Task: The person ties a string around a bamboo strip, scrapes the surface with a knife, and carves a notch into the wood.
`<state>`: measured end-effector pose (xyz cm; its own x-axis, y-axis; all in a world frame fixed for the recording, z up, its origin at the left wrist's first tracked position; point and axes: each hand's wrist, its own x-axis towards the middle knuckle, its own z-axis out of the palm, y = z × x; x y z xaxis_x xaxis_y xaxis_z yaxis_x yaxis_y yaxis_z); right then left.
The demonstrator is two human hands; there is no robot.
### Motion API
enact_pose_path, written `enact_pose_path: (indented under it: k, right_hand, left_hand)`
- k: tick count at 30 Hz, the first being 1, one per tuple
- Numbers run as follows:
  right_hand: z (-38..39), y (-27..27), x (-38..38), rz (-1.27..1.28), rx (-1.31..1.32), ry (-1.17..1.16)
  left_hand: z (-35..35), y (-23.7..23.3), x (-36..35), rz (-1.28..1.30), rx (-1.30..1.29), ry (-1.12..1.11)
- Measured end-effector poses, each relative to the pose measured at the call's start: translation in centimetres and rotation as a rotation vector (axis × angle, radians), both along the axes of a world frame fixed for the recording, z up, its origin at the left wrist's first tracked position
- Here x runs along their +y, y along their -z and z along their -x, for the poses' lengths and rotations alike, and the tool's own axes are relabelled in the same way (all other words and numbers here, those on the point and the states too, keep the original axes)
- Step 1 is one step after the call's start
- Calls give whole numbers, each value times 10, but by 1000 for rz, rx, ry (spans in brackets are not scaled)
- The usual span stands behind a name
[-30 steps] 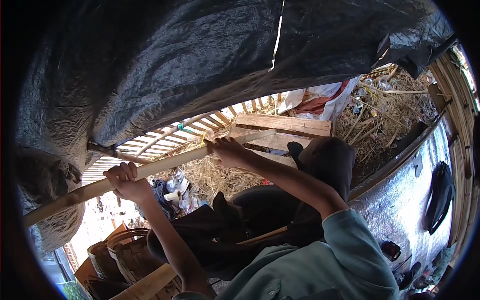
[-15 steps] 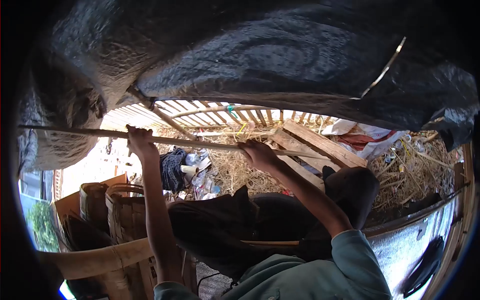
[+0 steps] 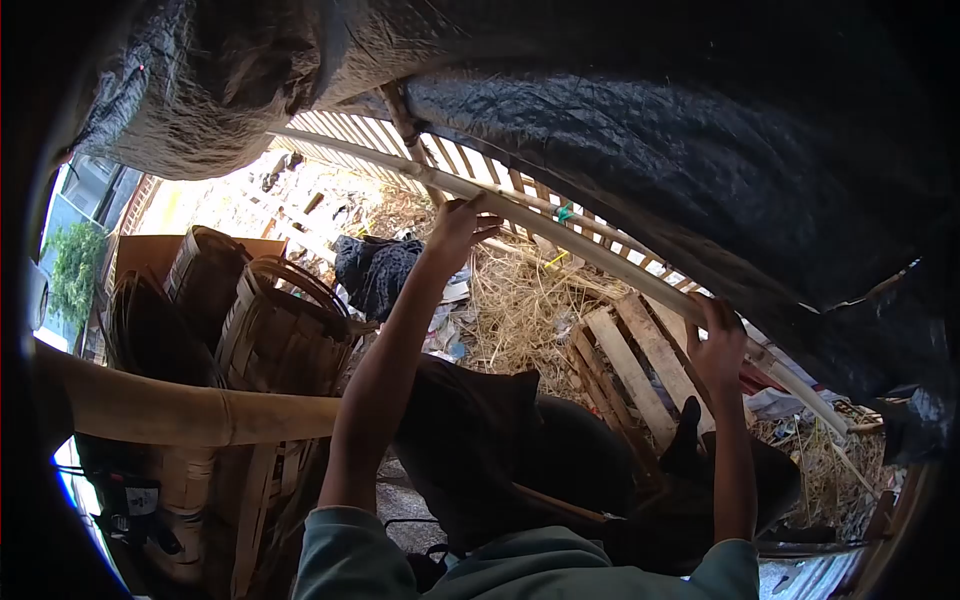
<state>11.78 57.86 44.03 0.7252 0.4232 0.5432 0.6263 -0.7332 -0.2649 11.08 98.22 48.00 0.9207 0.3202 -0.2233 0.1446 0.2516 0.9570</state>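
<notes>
A long, pale bamboo strip [image 3: 580,242] slants across the view, from the upper left down to the right. My left hand [image 3: 460,230] grips it left of its middle, with a few fingertips sticking out below the strip. Farther right, my right hand [image 3: 718,345] is closed around the same strip, its fingers partly hidden behind it. Both arms are raised in front of me. Just above the strip hangs a dark plastic sheet [image 3: 640,150].
Woven bamboo baskets [image 3: 280,330] stand at the left behind a thick bamboo pole [image 3: 270,418]. A slatted wooden pallet [image 3: 640,365] lies on straw [image 3: 530,310] beyond my knees. A slatted bamboo fence [image 3: 370,135] runs behind, near a dark cloth bundle [image 3: 375,270].
The bamboo strip has gone from nearly level to steeply slanted, its right end lower. Both hands appear farther right, still on it. My view has tilted.
</notes>
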Motion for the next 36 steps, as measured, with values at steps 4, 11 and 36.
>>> enact_pose_path:
  k: [4,11,36]
  right_hand:
    - [4,-26,-8,-45,57,-71]
    - [-11,-38,-46,-17,334,19]
    - [12,-36,-71,-195,600,-181]
  left_hand:
    - [-4,-18,-16,291,-87,-94]
    - [18,-60,-54,316,-125,-72]
    - [34,-70,-38,307,-491,-430]
